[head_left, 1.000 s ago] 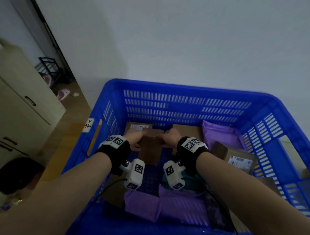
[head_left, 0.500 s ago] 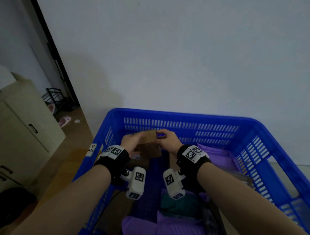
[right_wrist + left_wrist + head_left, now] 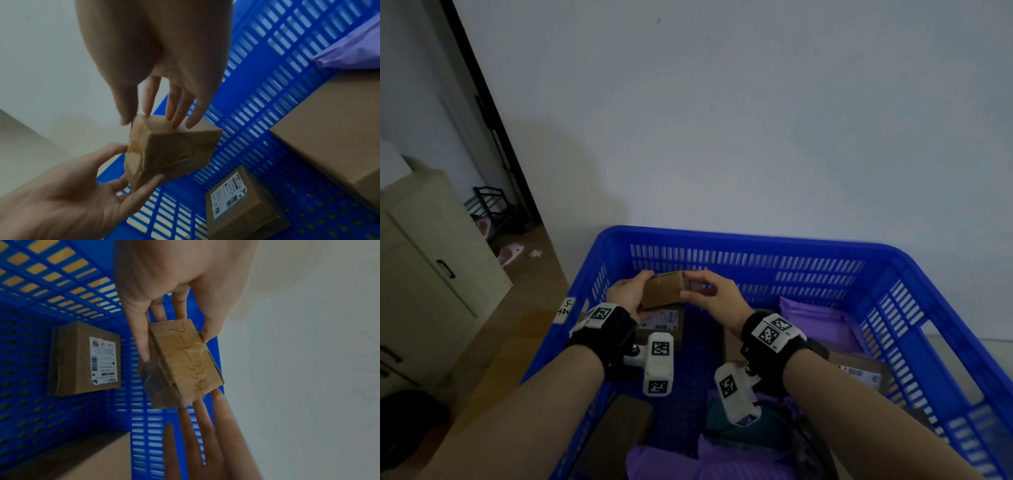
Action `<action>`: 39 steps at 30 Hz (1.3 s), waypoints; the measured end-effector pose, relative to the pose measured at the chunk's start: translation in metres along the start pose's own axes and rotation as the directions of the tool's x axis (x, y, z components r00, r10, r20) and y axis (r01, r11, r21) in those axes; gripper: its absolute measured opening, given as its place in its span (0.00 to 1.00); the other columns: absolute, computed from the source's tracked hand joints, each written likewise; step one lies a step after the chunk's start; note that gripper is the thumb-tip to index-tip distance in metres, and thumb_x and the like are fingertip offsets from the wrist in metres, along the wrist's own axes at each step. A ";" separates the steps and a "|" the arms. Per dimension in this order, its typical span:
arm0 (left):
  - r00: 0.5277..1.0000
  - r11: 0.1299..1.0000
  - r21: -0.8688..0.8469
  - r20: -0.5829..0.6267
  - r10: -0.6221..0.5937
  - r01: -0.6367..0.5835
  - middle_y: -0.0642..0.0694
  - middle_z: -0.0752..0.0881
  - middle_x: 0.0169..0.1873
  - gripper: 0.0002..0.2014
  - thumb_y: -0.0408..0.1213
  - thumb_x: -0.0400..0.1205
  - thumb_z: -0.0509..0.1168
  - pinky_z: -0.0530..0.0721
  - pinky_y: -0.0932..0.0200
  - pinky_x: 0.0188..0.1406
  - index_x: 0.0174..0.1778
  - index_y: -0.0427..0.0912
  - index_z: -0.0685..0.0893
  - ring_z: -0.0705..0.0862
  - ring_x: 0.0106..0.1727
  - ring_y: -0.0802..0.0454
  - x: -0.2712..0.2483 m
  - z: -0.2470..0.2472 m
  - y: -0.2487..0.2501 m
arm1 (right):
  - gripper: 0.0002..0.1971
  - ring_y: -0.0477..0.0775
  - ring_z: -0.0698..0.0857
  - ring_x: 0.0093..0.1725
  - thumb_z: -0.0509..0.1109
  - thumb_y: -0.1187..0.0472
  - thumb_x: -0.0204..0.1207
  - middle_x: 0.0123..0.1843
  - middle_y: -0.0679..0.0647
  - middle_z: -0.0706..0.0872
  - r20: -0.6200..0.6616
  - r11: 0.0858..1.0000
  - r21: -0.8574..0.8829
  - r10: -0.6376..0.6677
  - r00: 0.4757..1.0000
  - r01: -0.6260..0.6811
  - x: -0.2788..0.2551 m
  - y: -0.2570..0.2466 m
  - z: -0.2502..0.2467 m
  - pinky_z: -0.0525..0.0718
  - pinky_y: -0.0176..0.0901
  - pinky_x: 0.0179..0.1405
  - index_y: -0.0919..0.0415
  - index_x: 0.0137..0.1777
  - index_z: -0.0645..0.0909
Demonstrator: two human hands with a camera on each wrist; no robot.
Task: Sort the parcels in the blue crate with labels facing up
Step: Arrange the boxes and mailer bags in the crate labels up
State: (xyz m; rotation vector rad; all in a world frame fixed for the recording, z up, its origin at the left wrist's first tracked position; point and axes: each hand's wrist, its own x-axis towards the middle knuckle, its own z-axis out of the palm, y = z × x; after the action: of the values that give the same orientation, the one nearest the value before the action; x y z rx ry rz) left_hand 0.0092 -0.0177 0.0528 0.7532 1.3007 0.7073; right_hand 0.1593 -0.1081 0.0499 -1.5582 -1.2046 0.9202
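Note:
Both hands hold a small brown cardboard box in the air over the far left part of the blue crate. My left hand grips its left end, thumb on top and fingers underneath. My right hand pinches its right end. In the left wrist view the box shows a face with handwritten numbers, held by the left hand. In the right wrist view the box shows taped brown faces under the right hand. No printed label shows on it.
A box with a white label facing up lies on the crate floor below the hands. A larger plain box, purple bags and another labelled box lie to the right. More purple bags fill the near end. A cabinet stands left.
Both hands have lifted the small box from the crate floor to about rim height and turned it. The head view has tilted up toward the wall.

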 end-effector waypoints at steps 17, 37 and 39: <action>0.937 0.999 0.036 0.350 0.023 -0.038 0.32 0.82 0.64 0.24 0.22 0.74 0.64 0.82 0.53 0.49 0.69 0.33 0.77 0.80 0.65 0.38 -0.008 -0.017 -0.007 | 0.13 0.53 0.84 0.47 0.70 0.55 0.77 0.50 0.57 0.88 0.015 0.871 0.310 0.397 0.918 -0.381 0.023 0.030 -0.057 0.80 0.44 0.51 0.60 0.57 0.83; 0.999 0.981 0.194 -0.029 -0.017 0.023 0.34 0.84 0.61 0.17 0.24 0.81 0.65 0.83 0.54 0.53 0.66 0.31 0.78 0.84 0.60 0.43 0.006 -0.035 -0.062 | 0.29 0.62 0.84 0.55 0.70 0.68 0.76 0.63 0.60 0.84 0.117 0.845 0.147 0.501 0.858 -0.513 0.003 0.071 -0.019 0.82 0.59 0.61 0.50 0.76 0.70; 0.998 0.960 0.278 -0.065 -0.017 0.034 0.33 0.83 0.63 0.17 0.23 0.81 0.63 0.83 0.50 0.59 0.67 0.29 0.77 0.82 0.66 0.39 0.014 -0.040 -0.068 | 0.28 0.58 0.84 0.51 0.68 0.67 0.78 0.63 0.58 0.84 0.160 0.849 0.036 0.516 0.841 -0.528 0.001 0.076 -0.006 0.85 0.52 0.48 0.49 0.77 0.69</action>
State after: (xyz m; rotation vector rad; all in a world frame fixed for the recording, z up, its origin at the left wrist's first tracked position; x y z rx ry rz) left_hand -0.0262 -0.0424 -0.0151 0.9462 1.4836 0.5344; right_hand 0.1863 -0.1149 -0.0212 -1.8188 -0.8259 1.4386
